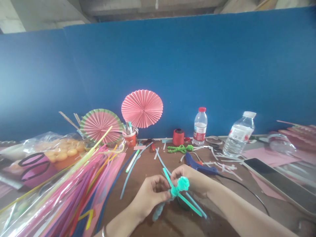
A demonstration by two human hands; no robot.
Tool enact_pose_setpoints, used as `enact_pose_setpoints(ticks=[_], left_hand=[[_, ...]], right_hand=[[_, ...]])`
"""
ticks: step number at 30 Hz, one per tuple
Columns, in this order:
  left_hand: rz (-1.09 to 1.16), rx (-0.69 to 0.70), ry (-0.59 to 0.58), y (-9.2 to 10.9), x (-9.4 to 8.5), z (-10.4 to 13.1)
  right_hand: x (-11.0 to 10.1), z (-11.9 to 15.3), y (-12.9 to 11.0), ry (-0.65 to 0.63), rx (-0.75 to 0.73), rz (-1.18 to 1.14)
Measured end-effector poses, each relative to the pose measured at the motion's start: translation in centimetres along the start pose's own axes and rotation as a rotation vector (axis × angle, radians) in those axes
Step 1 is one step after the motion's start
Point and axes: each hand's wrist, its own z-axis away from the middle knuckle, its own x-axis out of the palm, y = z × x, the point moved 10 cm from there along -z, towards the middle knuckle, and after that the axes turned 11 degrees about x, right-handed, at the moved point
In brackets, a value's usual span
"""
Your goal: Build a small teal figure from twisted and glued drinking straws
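A teal pipe-cleaner figure (183,183) with a fuzzy round head and straight strands is held between my hands, just over the brown table (138,217). My left hand (151,192) pinches its middle between thumb and fingers. From the far side, my right hand (191,179) has its fingers curled in against the figure; their tips are partly hidden behind it. A grey-blue fuzzy piece (158,210) hangs below my left hand. Behind the figure, a light blue pipe cleaner (161,159) shows. The blue glue gun (201,167) lies right beyond my right hand.
A plastic bag of colourful pipe cleaners (81,184) fills the left side. Paper fans (142,108), a cup of pens (129,139), a red thread spool (178,137) and bottles (239,133) stand along the blue partition (172,65). A phone (281,184) lies right, near the glue gun's cord.
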Motion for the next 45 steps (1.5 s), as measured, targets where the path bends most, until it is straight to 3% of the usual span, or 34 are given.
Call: enact_pose_setpoints(ticks=[7, 14, 19, 23, 30, 34, 40, 45], left_hand=[[0.091, -0.145, -0.159, -1.6, 1.7, 0.6], [0.165, -0.121, -0.045, -1.7, 0.6, 0.1], [0.246, -0.178, 0.011, -2.2, 0.4, 0.3], [0.282, -0.192, 0.041, -2.5, 0.3, 0.4], [0.171, -0.198, 0.154, -2.7, -1.0, 0.5], [0.117, -0.173, 0.16, -2.7, -1.4, 0.3], [0.142, -0.165, 0.131, -2.6, -1.0, 0.3], [0.134, -0.153, 0.078, -1.7, 0.2, 0.5]], right_hand=[[1.9, 0.8, 0.5, -0.133, 0.069, 0.046], [2.4, 1.1, -1.1, -0.271, -0.02, -0.112], [2.7, 2.1, -2.4, -0.346, -0.12, -0.101], [2.5, 2.8, -3.2, -0.307, -0.164, 0.049], [2.0, 2.7, -2.3, -0.237, -0.062, 0.212], [1.9, 2.6, -3.0, -0.153, -0.152, 0.28], [2.0, 3.4, -5.3, 0.035, -0.401, 0.531], [2.2, 3.6, -5.3, 0.057, -0.408, 0.602]])
